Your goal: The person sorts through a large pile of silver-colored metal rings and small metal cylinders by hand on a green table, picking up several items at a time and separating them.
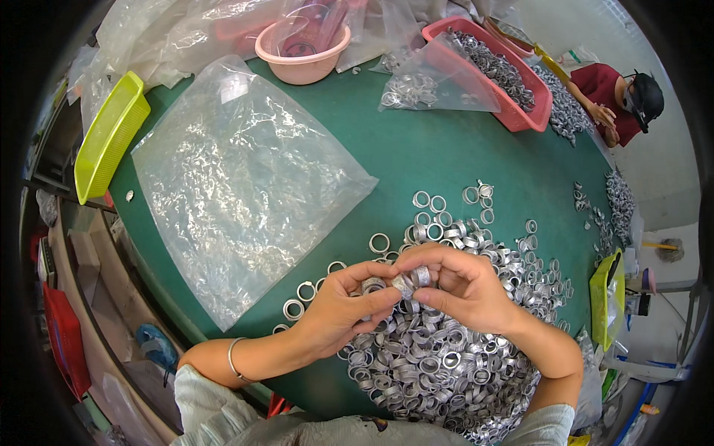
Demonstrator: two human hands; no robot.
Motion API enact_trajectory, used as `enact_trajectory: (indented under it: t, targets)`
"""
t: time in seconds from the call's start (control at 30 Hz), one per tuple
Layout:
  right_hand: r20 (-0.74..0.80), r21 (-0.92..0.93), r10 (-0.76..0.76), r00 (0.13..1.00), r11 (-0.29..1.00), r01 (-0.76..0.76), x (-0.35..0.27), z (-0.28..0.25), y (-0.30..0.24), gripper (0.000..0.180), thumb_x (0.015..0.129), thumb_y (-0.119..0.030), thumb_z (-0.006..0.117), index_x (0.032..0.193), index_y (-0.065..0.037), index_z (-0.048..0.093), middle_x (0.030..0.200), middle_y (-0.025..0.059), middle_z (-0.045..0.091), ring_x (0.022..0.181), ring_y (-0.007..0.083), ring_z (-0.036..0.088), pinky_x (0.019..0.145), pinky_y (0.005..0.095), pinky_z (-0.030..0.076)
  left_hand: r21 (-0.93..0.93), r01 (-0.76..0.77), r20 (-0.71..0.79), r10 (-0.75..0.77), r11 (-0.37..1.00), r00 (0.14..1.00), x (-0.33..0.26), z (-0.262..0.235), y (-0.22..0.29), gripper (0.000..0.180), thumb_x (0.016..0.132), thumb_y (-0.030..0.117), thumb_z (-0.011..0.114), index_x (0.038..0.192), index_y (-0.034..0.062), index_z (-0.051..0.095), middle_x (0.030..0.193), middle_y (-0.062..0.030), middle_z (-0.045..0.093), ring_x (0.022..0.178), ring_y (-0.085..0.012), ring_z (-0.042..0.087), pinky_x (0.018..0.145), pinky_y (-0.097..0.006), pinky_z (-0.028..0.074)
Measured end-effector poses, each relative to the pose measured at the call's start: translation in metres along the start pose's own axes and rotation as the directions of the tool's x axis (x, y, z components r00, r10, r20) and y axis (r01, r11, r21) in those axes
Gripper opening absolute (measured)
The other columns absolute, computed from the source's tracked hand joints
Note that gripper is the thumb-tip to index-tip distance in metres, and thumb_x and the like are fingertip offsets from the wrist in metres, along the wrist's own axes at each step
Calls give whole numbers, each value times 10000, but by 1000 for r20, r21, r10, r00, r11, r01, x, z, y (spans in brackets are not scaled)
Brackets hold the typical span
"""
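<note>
Both of your hands meet over the near part of the green table (446,160), with fingers bent and fingertips brought close together. Your left hand (335,311) has its thumb and forefinger nearly closed around small metal rings (404,286); one of these sits deeper, within the curled fingers. Your right hand (476,290) comes from the other side, its forefinger arched above and its thumb below, and it also grips at this group. Three rings can be made out there; if more are hidden inside the palms, I cannot tell.

Concerning the place: the held rings are directly between your two hands, at the fingertips, so neither hand is clearly nearer to them. From there, the big pile (439,379) of similar rings lies below and toward your right, on the side of your body, and your right hand and forearm are the nearer ones to it.

Concerning the direction: each ring is short and round, so it has no real long axis, only the line through its hole. The held rings stand in a rough row from left to right. The rightmost one shows its outer wall and seems to stand on edge, its hole turned sideways; the middle one looks tilted, but its exact angle I cannot tell. Beyond your left hand, a large clear plastic bag (245,193) lies flat, apart from the fingers.
</note>
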State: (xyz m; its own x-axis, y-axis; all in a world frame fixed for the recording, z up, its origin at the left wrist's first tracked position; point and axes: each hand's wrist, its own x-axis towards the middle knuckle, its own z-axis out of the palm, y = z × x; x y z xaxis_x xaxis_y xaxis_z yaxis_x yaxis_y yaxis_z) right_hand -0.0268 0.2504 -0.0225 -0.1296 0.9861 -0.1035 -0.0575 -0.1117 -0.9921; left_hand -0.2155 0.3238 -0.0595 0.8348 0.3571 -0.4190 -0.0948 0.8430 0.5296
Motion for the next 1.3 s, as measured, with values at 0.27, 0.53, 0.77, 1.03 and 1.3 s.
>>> enact_trajectory:
  t: [0.27,0.53,0.77,1.03,1.3]
  targets:
    - [-34,-95,-34,999,995,31,-2,5,-3,437,780,89,622,1193,-46,567,1132,46,563,699,53,460,609,195,399,-94,-45,86,53,995,995,-5,-4,1,303,893,71,593,1192,32,557,925,-29,598,619,-47,461,463,-174,314]
    - [-4,-410,-143,990,903,128,-10,6,-15,414,776,64,601,1175,-37,554,1079,97,555,744,157,534,616,271,457,90,44,83,-51,995,995,-1,0,6,290,935,143,523,1175,-17,553,747,-36,568,465,-52,384,399,-172,254]
    - [-61,-451,-175,983,883,130,-38,-5,-15,371,819,-2,557,1183,-6,489,1044,139,507,821,284,564,690,345,489,128,-2,-83,13,992,996,-3,15,6,370,931,119,506,1270,-21,463,911,-106,600,460,-56,380,363,-167,249]
    - [-321,-340,-1,947,934,-114,-67,-122,2,221,872,-170,612,1050,-44,650,884,53,691,611,94,615,532,231,494,0,-80,-98,80,997,992,0,2,3,422,915,101,502,1308,-20,409,945,-106,557,468,-60,373,349,-163,265]
    - [-821,-509,-307,482,775,-375,-64,-274,63,210,831,-71,546,1001,11,638,832,89,673,674,140,614,640,267,487,-54,-100,-108,94,994,990,3,11,7,509,898,81,525,1359,-10,331,917,-94,536,465,-51,372,337,-169,285]
